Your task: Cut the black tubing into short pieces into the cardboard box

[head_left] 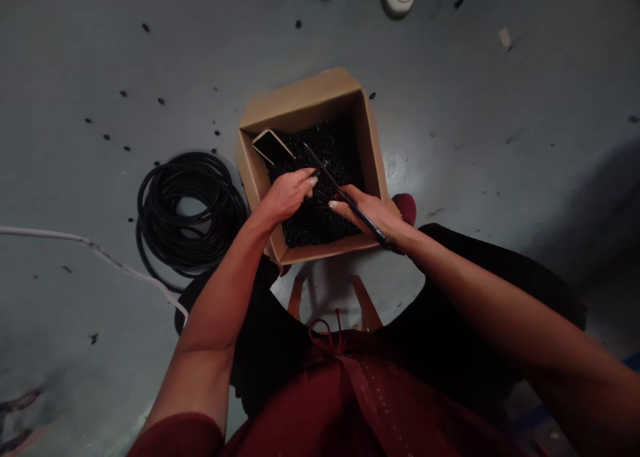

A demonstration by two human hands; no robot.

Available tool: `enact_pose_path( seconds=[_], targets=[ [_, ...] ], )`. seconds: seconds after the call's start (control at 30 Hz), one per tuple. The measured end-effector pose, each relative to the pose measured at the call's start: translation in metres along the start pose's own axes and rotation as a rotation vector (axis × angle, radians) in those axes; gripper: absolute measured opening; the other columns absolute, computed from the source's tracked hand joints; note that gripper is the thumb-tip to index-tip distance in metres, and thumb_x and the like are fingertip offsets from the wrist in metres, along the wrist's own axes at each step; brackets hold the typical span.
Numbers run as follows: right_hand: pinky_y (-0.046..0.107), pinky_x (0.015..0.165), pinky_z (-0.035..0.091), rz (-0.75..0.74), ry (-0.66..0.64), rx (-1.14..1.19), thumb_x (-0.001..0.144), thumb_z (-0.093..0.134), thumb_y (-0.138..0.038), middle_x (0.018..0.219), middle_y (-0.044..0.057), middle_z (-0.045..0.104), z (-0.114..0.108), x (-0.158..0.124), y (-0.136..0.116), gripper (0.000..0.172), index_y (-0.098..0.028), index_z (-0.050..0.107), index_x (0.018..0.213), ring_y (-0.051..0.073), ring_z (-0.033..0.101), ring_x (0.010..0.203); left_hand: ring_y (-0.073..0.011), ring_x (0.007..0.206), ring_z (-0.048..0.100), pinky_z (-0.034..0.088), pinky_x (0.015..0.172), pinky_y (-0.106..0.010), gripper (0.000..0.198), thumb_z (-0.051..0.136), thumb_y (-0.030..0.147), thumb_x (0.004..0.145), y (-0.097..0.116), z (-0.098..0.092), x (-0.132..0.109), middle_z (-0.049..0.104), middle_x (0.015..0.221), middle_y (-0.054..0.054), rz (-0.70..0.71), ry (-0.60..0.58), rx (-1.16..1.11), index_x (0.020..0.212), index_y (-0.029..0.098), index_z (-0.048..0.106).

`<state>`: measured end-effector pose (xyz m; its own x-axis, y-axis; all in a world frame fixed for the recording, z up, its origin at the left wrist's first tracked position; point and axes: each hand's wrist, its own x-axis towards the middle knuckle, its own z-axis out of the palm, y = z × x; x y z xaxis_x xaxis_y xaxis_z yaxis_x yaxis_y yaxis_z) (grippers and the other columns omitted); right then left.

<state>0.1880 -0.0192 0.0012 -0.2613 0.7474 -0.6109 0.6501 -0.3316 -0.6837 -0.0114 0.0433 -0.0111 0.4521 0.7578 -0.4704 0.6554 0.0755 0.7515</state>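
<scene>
Reaching into black pellets (pixel 325 152) in cardboard box (pixel 300 100): left hand (pixel 285 197) grip unclear, right hand (pixel 363 214) clenching thin black rod (pixel 325 168).

On my feed, a tan cardboard box (pixel 300 104) sits mid-frame, holding glossy black pieces (pixel 320 210) and a thin black rod (pixel 345 194). A black cable coil (pixel 187 210) lies left of it, the grey-blue floor (pixel 450 110) is flecked black, and a dark red top (pixel 360 404) shows dotted white stitching at bottom centre.

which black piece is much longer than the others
The thin black strip in the right hand; the heaped black pieces in the cardboard box are far shorter.
</scene>
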Motion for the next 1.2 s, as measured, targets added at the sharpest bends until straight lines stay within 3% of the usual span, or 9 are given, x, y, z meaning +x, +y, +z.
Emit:
enact_pose_path(
  seconds=[0.3,0.4,0.57,0.8,0.9,1.0,1.2],
  targets=[
    [0.029,0.06,0.032,0.031,0.044,-0.085,0.093,0.047,-0.055,0.071,0.003,0.059,0.015,0.007,0.016,0.034,-0.023,0.056,0.095,0.02,0.054,0.065,-0.0119,0.063,0.05,0.039,0.063,-0.024,0.027,0.04,0.026,0.094,-0.005,0.003,0.001,0.054,0.066,0.0,-0.007,-0.018,0.091,0.072,0.017,0.054],
    [0.029,0.06,0.031,0.032,0.02,-0.105,0.093,0.046,-0.056,0.068,0.003,0.057,0.018,0.008,0.019,0.035,-0.023,0.056,0.094,0.019,0.053,0.063,-0.0133,0.063,0.049,0.039,0.065,-0.026,0.028,0.04,0.024,0.094,-0.005,0.007,0.001,0.053,0.065,0.0,-0.056,-0.031,0.187,0.067,0.019,0.048],
    [0.029,0.061,0.032,0.028,-0.023,-0.155,0.093,0.043,-0.057,0.067,0.003,0.058,0.02,0.007,0.022,0.036,-0.023,0.057,0.094,0.022,0.057,0.065,-0.0188,0.073,0.058,0.042,0.074,-0.03,0.027,0.041,0.025,0.094,-0.005,0.012,0.0,0.06,0.072,-0.004,-0.13,-0.068,0.338,0.07,0.019,0.053],
    [0.029,0.062,0.036,0.048,-0.06,-0.122,0.094,0.046,-0.051,0.073,0.006,0.062,0.024,0.006,0.02,0.033,-0.021,0.057,0.085,0.022,0.061,0.071,-0.0212,0.077,0.061,0.043,0.077,-0.029,0.028,0.046,0.023,0.093,-0.016,0.02,0.003,0.059,0.067,-0.005,-0.131,-0.082,0.361,0.066,0.019,0.054],
    [0.029,0.063,0.039,0.099,-0.079,-0.013,0.094,0.048,-0.052,0.069,0.003,0.061,0.026,0.007,0.022,0.033,-0.022,0.055,0.082,0.02,0.061,0.068,-0.0202,0.075,0.06,0.043,0.076,-0.03,0.027,0.045,0.024,0.093,-0.015,0.018,0.003,0.062,0.071,-0.005,-0.127,-0.072,0.308,0.072,0.018,0.059],
    [0.029,0.062,0.041,0.12,-0.045,0.08,0.095,0.046,-0.052,0.066,0.001,0.058,0.024,0.009,0.021,0.032,-0.022,0.052,0.084,0.018,0.059,0.063,-0.0177,0.077,0.058,0.044,0.075,-0.029,0.025,0.042,0.022,0.093,-0.009,0.011,0.003,0.066,0.082,-0.005,-0.064,-0.034,0.172,0.091,0.015,0.066],
    [0.027,0.059,0.044,0.138,0.002,0.161,0.096,0.043,-0.052,0.074,0.002,0.063,0.006,0.008,0.006,0.033,-0.022,0.054,0.094,0.016,0.059,0.06,-0.0117,0.071,0.054,0.044,0.07,-0.024,0.04,0.043,0.023,0.091,-0.003,0.002,0.0,0.066,0.087,-0.002,-0.076,-0.013,-0.122,0.126,0.015,0.06]
  ],
)
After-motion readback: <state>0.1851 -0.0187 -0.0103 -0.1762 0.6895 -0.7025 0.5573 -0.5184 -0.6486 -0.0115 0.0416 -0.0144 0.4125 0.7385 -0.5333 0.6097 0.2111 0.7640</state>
